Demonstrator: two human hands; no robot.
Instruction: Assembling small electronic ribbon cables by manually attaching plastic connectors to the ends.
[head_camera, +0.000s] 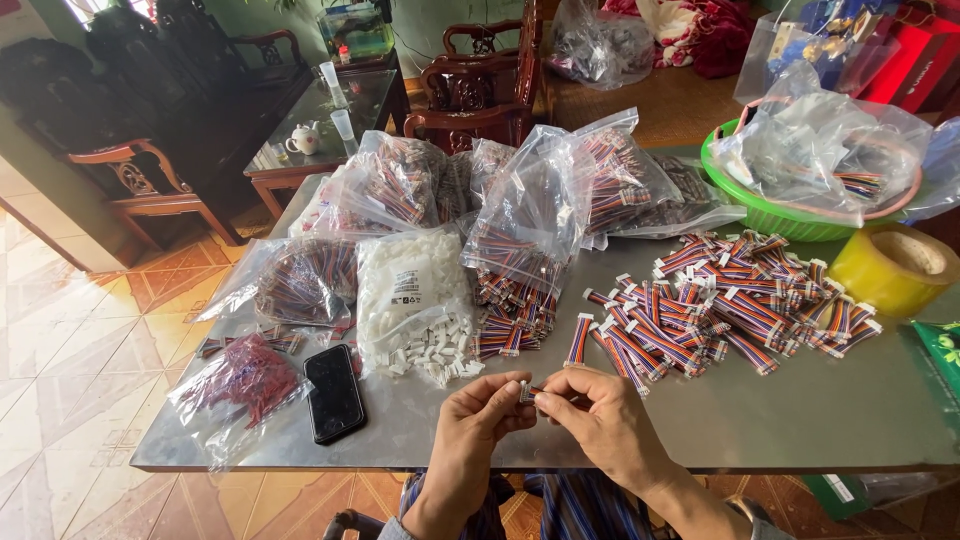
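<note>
Connector, small and white, sits pinched between both hands just above the near edge of the metal table. Left hand clamps it with thumb and forefinger; right hand closes its fingertips on the thin wires feeding in, likely to steady both parts at eye level. Bag of white plugs lies open just ahead, spilled within easy reach. Heap of finished striped cables spreads to the right. Black phone rests face up to the left. Yellow tape roll stands beside a green basket.
</note>
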